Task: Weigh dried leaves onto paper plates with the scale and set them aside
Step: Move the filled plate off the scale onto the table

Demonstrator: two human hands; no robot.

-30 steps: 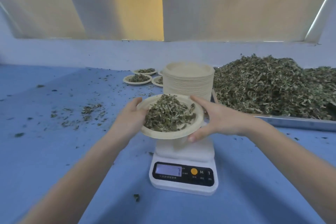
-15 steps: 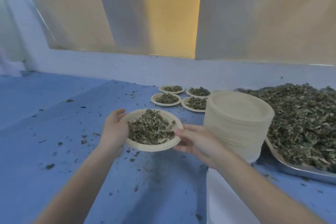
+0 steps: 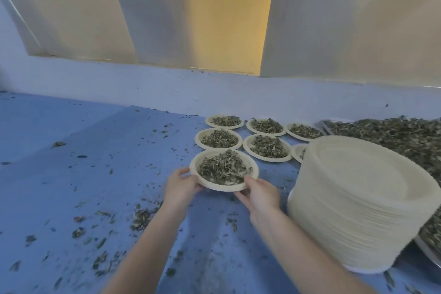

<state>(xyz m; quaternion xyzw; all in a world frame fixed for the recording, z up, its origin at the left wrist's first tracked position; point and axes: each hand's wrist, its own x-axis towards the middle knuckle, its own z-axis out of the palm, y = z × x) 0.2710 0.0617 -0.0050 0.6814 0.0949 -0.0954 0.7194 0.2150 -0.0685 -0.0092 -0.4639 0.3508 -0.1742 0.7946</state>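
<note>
A paper plate [image 3: 207,182] heaped with dried leaves sits low over the blue surface, just in front of the set-aside plates. My left hand [image 3: 180,185] grips its left rim and my right hand [image 3: 260,192] grips its near right rim. Several filled plates [image 3: 202,142] stand in rows behind it near the wall. A tall stack of empty paper plates [image 3: 358,210] rises at the right, hiding part of one filled plate. The scale is out of view.
A metal tray [image 3: 323,124] piled with loose dried leaves [image 3: 401,136] fills the far right. Leaf scraps [image 3: 140,217] litter the blue table [image 3: 71,174]. A pale wall ledge [image 3: 167,88] runs along the back.
Both hands have carried the filled plate from above the scale to the left and forward, down beside the rows of filled plates. The view has swung left and the scale has dropped out of sight.
</note>
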